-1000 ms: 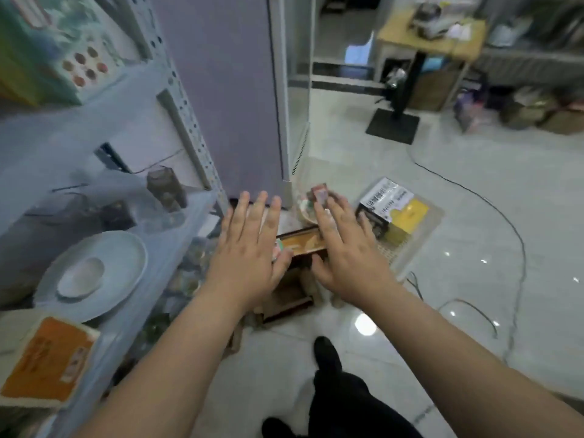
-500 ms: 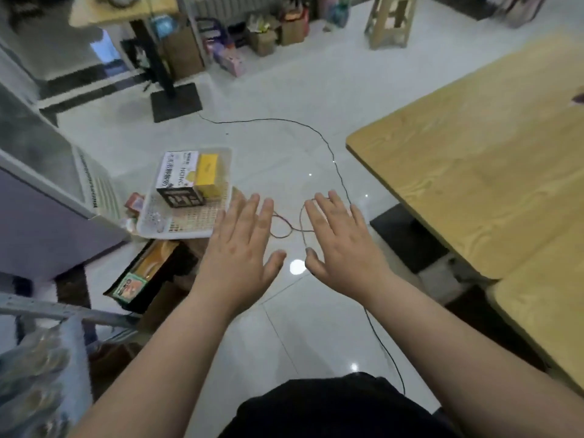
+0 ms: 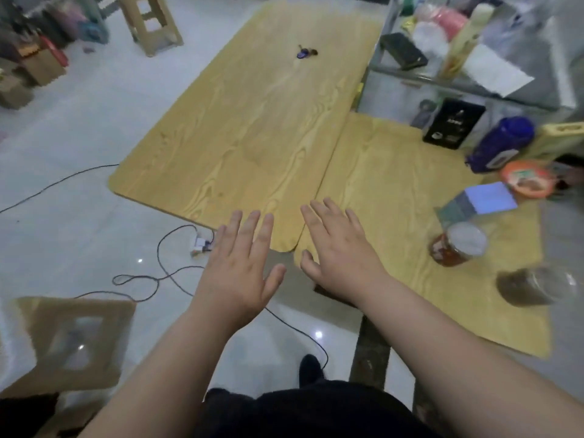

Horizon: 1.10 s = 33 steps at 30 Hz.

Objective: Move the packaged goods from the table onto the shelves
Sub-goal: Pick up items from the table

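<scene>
Centrally, 2 bare hands reach forward palm-down, fingers straight and spread, holding nothing. The left hand [image 3: 240,270] lies over the floor at the near corner of the far table [image 3: 252,121]; the right hand [image 3: 343,257] lies over the near-left corner of the adjoining table [image 3: 379,184], and contact with the wood cannot be told. The packaged goods sit well apart from both hands, along the right side of the adjoining table: an upright black box [image 3: 455,123], a tilted blue bottle [image 3: 502,143], an orange-rimmed tub [image 3: 526,178], a pale blue box [image 3: 480,203], an amber jar [image 3: 458,245] and a blurred dark jar [image 3: 534,286]. Behind them, at upper right, the shelf unit [image 3: 442,79] carries blurred packages. 1 small blue item [image 3: 305,53] lies alone on the far table. A black cable [image 3: 158,273] loops over the floor left of the left hand.
</scene>
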Each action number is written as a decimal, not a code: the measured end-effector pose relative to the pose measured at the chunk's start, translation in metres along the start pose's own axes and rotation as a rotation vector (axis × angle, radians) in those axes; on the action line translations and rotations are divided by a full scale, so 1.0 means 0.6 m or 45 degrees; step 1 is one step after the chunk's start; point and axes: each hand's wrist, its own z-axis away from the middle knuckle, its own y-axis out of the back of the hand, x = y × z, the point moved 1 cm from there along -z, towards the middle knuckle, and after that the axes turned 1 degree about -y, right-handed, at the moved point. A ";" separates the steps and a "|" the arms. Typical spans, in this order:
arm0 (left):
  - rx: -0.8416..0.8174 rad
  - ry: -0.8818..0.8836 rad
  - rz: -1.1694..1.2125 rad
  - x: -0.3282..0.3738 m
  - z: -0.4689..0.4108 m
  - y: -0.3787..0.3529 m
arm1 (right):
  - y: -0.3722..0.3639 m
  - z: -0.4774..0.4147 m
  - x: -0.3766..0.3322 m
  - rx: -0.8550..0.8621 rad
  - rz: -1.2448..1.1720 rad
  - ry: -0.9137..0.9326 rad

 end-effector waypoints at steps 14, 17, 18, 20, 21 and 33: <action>-0.267 -0.756 0.089 0.177 -0.236 -0.081 | 0.056 0.150 0.181 0.026 0.140 -0.865; -0.291 -0.892 0.106 0.221 -0.262 -0.103 | 0.062 0.187 0.197 0.073 0.152 -1.060; -0.316 -0.927 0.107 0.236 -0.267 -0.110 | 0.060 0.198 0.201 0.082 0.144 -1.109; -0.387 -0.948 0.126 0.265 -0.276 -0.126 | 0.055 0.225 0.213 0.095 0.111 -1.202; -0.423 -0.943 0.141 0.279 -0.281 -0.133 | 0.052 0.239 0.223 0.098 0.096 -1.245; -0.756 -0.590 0.166 0.479 -0.411 -0.270 | 0.024 0.409 0.522 0.148 -0.438 -1.793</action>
